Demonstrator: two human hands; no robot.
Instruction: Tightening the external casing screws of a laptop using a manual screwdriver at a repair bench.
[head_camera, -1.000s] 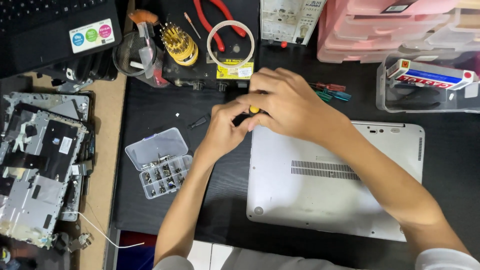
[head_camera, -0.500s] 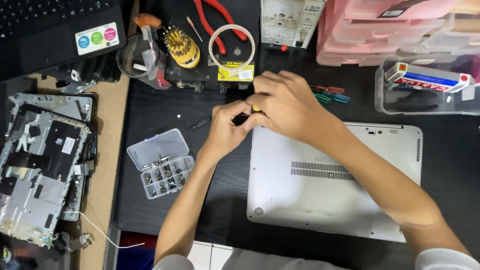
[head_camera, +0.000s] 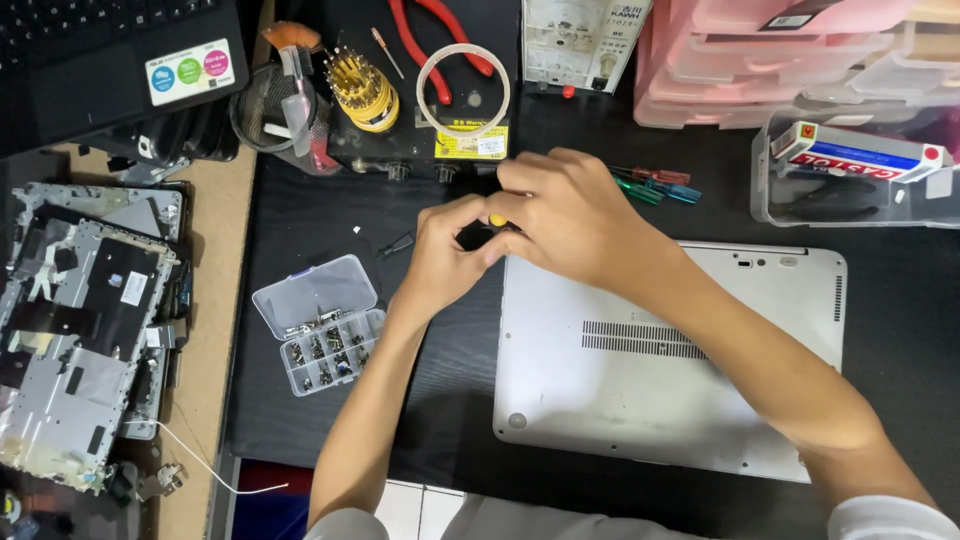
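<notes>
Just above the upturned silver laptop's (head_camera: 680, 350) far corner, left hand (head_camera: 445, 262) and right hand (head_camera: 570, 215) pinch closed together on a small yellow-tipped screwdriver (head_camera: 497, 220), light, stiff, probably slippery, best gripped by its handle.

**Colours on the counter**

Silver-grey laptop base (head_camera: 670, 360) on a black mat (head_camera: 300, 230). Yellow tip of a screwdriver (head_camera: 497, 220) peeks between the hands. Red pliers (head_camera: 425, 40) up top, pink drawers (head_camera: 790, 50), clear screw box (head_camera: 320, 322), yellow bit holder (head_camera: 362, 88).
</notes>
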